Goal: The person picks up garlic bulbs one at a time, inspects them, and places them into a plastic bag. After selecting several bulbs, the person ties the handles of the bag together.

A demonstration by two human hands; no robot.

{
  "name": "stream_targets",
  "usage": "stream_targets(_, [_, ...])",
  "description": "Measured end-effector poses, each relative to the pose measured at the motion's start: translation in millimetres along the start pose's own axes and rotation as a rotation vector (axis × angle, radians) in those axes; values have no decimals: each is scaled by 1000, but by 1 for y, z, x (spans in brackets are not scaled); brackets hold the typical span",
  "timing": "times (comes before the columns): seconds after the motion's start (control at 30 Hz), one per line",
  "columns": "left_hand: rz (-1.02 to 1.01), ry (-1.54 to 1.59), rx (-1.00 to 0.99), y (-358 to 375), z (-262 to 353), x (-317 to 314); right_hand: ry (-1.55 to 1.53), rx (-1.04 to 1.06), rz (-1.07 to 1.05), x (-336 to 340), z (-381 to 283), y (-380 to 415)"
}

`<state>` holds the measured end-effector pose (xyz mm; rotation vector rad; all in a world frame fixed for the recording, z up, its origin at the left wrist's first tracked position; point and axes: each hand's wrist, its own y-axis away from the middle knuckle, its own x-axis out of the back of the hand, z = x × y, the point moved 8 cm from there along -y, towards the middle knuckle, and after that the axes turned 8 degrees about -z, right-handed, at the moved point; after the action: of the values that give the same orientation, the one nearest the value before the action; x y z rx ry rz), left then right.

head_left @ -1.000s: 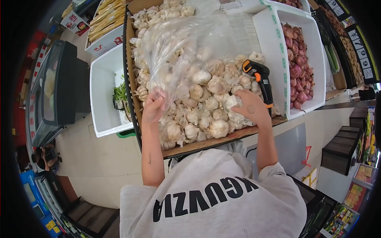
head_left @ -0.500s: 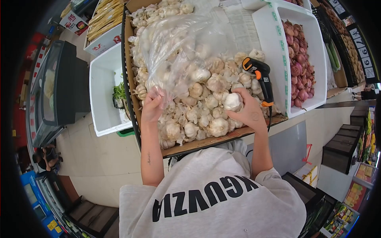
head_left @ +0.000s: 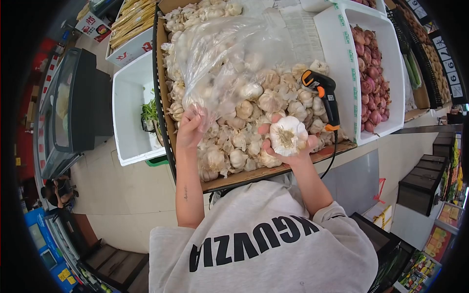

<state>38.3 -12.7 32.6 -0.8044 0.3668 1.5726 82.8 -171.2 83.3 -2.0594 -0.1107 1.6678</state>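
My left hand point(head_left: 191, 128) is closed on the gathered edge of a clear plastic bag point(head_left: 222, 53), which spreads over the garlic heap. In my right hand point(head_left: 299, 155) rests a white garlic bulb point(head_left: 287, 136), its root end turned up toward me and my fingers curled around its sides. Many loose garlic bulbs point(head_left: 239, 158) fill the cardboard-lined bin point(head_left: 229, 181) beneath both hands. A black and orange barcode scanner point(head_left: 328, 100) lies on the garlic just beyond my right hand, its cable hanging over the front edge.
A white foam box of red onions point(head_left: 372, 78) stands to the right of the bin. On the left is another white foam box point(head_left: 128, 105) with some greens point(head_left: 149, 112). Farther left stands a dark display case point(head_left: 80, 100). A person point(head_left: 58, 191) is low at the far left.
My right hand has lifted the garlic bulb off the heap and turned palm up, showing the bulb's root end. My left hand keeps its hold on the bag.
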Motion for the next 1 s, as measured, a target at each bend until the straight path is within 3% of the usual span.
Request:
stream_targets(0.07, [12, -14, 13, 2, -1, 4, -4, -3, 10, -3, 0, -9])
stream_targets(0.13, [-6, 5, -7, 1, 1, 0, 121, -87, 320, 17, 3, -23])
stream_targets(0.2, [-36, 21, -18, -1, 2, -3, 91, -77, 319, 20, 0, -50])
stream_targets(0.27, [-20, 31, -60, 0, 4, -1, 27, -88, 491, 37, 2, -66])
stream_targets(0.63, [41, 80, -92, 9, 14, 8, 209, -42, 703, 94, 2, -120])
stream_targets(0.83, [17, 78, -70, 7, 9, 9, 101, 15, 441, 53, -19, -114])
stream_targets(0.9, [4, 60, -73, 5, 10, 6, 459, -90, 129, 14, -39, -106])
stream_targets(1.0, [11, 97, -80, 4, 9, 5, 928, -128, -17, -19, -78, -45])
